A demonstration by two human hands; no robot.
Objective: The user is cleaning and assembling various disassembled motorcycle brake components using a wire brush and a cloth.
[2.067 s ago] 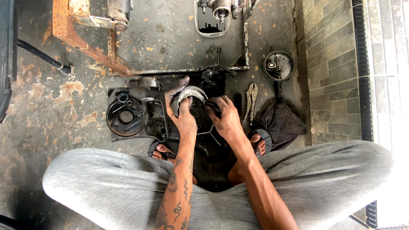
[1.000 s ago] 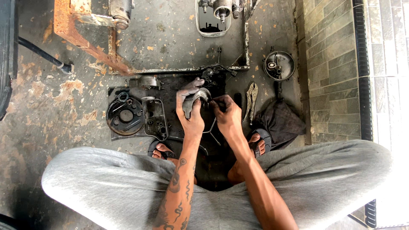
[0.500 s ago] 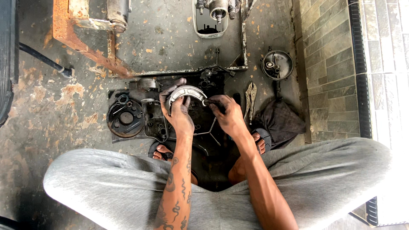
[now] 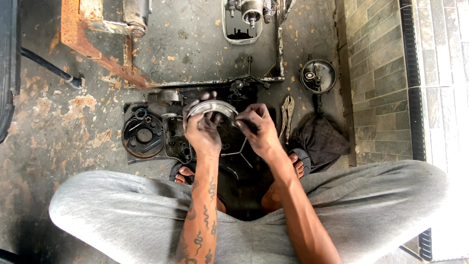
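- The left hand (image 4: 202, 132) grips a curved grey metal brake shoe (image 4: 211, 107), held above the black mat (image 4: 131, 156).
- The right hand (image 4: 258, 129) pinches the shoe's right end.
- A round dark metal plate (image 4: 143, 136) lies just left; grey pliers (image 4: 287, 113) lie right, apart.

Both hands meet above the floor (image 4: 73, 127), the left hand (image 4: 201, 133) and right hand (image 4: 259, 131) sharing a curved metal part (image 4: 211, 106) between their fingers (image 4: 213, 117). Left of the fingers lies a round plate (image 4: 142, 136); right of them lie pliers (image 4: 287, 115), then a cloth (image 4: 320, 142). Beyond, farther right, sits a round cover (image 4: 318, 76).
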